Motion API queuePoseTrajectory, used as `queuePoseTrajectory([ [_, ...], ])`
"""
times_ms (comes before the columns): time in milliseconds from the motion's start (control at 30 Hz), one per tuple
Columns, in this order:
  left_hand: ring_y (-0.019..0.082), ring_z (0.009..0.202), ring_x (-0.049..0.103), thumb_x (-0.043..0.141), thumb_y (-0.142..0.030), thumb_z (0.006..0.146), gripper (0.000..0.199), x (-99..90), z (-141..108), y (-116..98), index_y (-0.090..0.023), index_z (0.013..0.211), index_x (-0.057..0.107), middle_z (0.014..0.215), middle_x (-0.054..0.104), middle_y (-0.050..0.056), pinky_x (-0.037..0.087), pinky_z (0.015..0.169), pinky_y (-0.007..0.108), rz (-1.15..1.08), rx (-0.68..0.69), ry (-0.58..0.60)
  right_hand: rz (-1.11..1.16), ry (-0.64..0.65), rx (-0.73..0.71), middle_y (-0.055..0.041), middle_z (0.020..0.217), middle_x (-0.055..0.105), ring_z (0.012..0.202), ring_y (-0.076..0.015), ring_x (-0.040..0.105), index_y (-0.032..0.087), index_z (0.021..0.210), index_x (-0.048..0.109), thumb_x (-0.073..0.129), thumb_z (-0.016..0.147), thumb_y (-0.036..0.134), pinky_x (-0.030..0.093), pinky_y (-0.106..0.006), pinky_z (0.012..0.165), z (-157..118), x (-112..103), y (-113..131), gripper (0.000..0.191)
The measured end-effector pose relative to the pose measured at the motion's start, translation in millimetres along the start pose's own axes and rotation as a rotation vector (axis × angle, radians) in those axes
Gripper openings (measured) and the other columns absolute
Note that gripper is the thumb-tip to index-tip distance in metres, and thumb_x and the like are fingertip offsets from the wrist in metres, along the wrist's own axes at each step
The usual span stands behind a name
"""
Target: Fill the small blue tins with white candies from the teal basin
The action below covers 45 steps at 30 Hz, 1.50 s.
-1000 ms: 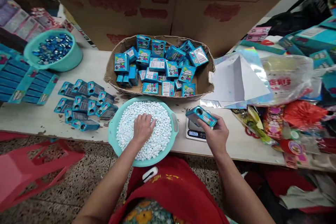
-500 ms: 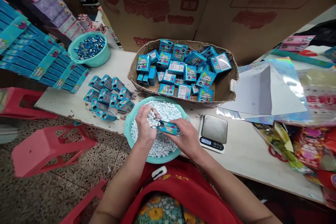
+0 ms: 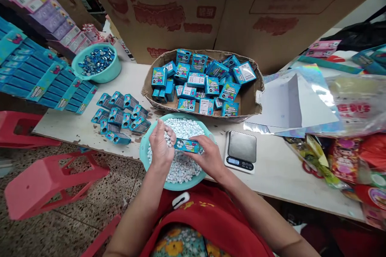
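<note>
Over the teal basin (image 3: 144, 150), taken as the centre of the clock, both hands come together. The left hand (image 3: 161, 144), towards 10 o'clock, is half curled into a scoop and cups a small heap of white sweets (image 3: 168, 139). The right hand (image 3: 209, 154), at 3 o'clock, is closed in a pinch, thumb and fingers on opposite sides of a small blue box (image 3: 190, 147), whose left end points to 9 o'clock and touches or nearly touches the heap; pale pieces show at that end.

The box looks like thin printed card: light, fairly stiff along its edges, glossy enough to slide a little, and apt to dent if squeezed mid-face. Its right-hand end, held by the long edges, seems the soundest grip. The sweets look hard, rounded and matt — likely to roll off a flat palm, so a deep cup suits them.

The basin is smooth plastic. At 3 o'clock stands a scale (image 3: 240, 152) with a brushed-metal plate; at 1, a ragged cardboard tray (image 3: 251, 96) of similar boxes. At 10, more boxes (image 3: 116, 116) stand grouped on chipped white paint — and beyond them, a plastic bowl (image 3: 110, 73) holds shiny blue-wrapped pieces.
</note>
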State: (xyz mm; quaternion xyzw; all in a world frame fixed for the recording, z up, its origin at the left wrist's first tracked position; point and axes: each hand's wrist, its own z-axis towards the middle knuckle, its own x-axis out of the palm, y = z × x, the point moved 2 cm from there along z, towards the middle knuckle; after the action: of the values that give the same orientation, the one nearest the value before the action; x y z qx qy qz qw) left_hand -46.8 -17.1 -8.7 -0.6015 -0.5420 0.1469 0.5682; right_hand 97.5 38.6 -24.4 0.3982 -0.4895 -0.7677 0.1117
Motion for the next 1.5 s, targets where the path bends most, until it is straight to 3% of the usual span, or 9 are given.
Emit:
queuePoseTrajectory([
  [100,0.01,0.05,0.045,0.055,-0.055,0.08,0.04,-19.9,11.8,6.7,-0.019,0.066,0.048,0.058,0.045,-0.002,0.035,0.044,0.021,0.323,0.094,-0.005,0.152,-0.105,0.063,-0.0048,0.1,0.065,0.094,-0.0216,0.061,0.023,0.104,0.061,0.074,0.074,0.033,0.048,-0.034,0.083,-5.8,-14.8,-5.1,0.034],
  [233,0.024,0.091,0.056,0.067,-0.044,0.072,0.025,-39.9,36.5,11.1,-0.02,0.079,0.064,0.089,0.063,0.007,0.044,0.082,0.037,1.106,0.379,0.146,0.195,-0.235,0.174,-0.004,0.1,0.065,0.092,-0.0208,0.061,0.024,0.103,0.062,0.074,0.073,0.035,0.049,-0.034,0.083,-20.4,-44.2,-24.9,0.034],
  [367,0.025,0.102,0.055,0.055,-0.039,0.083,0.027,-6.2,81.0,3.5,-0.021,0.1,0.063,0.105,0.061,0.009,0.04,0.092,0.038,1.293,0.639,0.19,0.093,-0.514,0.408,-0.0042,0.096,0.065,0.083,-0.0208,0.061,0.021,0.102,0.062,0.076,0.067,0.042,0.049,-0.035,0.077,-48.4,-82.9,-72.5,0.043],
  [600,0.04,0.124,0.041,0.076,-0.043,0.064,0.072,111.4,189.2,60.1,-0.008,0.12,0.046,0.129,0.048,0.027,0.033,0.099,0.046,1.599,0.115,0.302,-0.106,-0.772,0.669,-0.0076,0.09,0.065,0.079,-0.0242,0.059,0.015,0.102,0.062,0.074,0.062,0.054,0.048,-0.042,0.078,-89.5,-106.3,-164.7,0.057],
  [800,0.047,0.131,0.029,0.083,-0.025,0.051,0.083,132.0,211.1,71.8,-0.004,0.12,0.042,0.136,0.034,0.036,0.032,0.098,0.054,1.486,0.009,0.248,-0.352,-0.842,0.438,-0.0186,0.129,0.048,0.122,-0.0332,0.043,0.014,0.127,0.048,0.071,0.07,0.048,0.041,-0.051,0.096,-95.8,-102.3,-143.2,0.07],
  [967,0.032,0.106,0.058,0.069,-0.036,0.064,0.055,102.6,165.0,16.4,-0.016,0.113,0.057,0.119,0.059,0.017,0.048,0.082,0.039,1.255,-0.066,0.479,-0.464,-0.893,0.217,-0.019,0.131,0.046,0.125,-0.0336,0.041,0.016,0.129,0.048,0.072,0.074,0.033,0.033,-0.057,0.103,-92.7,-101.2,-85.8,0.063],
  [1067,0.028,0.104,0.059,0.07,-0.033,0.061,0.067,70.7,101.9,-2.5,-0.022,0.124,0.053,0.123,0.058,0.013,0.05,0.079,0.035,0.707,-0.119,0.744,-0.212,-0.731,0.196,-0.0141,0.123,0.052,0.117,-0.0303,0.049,0.021,0.124,0.05,0.067,0.078,0.032,0.039,-0.054,0.1,-71.9,-84.2,-63.8,0.05],
  [1267,0.035,0.102,0.06,0.065,-0.046,0.066,0.062,12.8,-6.7,31.7,-0.019,0.121,0.056,0.109,0.063,0.015,0.048,0.083,0.049,0.199,-0.373,0.758,0.469,-0.351,0.224,-0.0141,0.136,0.048,0.123,-0.0275,0.049,0.024,0.134,0.038,0.066,0.079,0.043,0.045,-0.047,0.097,-16.2,-43.7,-39.6,0.064],
  [1500,0.032,0.13,0.036,0.075,-0.037,0.066,0.076,-13.2,-43.1,59.1,-0.025,0.134,0.044,0.139,0.042,0.013,0.027,0.109,0.049,0.9,0.36,0.816,0.71,-0.286,0.52,-0.0109,0.12,0.063,0.104,-0.0263,0.062,0.02,0.135,0.042,0.071,0.073,0.044,0.049,-0.043,0.092,-22.0,-23.2,-31.7,0.072],
])
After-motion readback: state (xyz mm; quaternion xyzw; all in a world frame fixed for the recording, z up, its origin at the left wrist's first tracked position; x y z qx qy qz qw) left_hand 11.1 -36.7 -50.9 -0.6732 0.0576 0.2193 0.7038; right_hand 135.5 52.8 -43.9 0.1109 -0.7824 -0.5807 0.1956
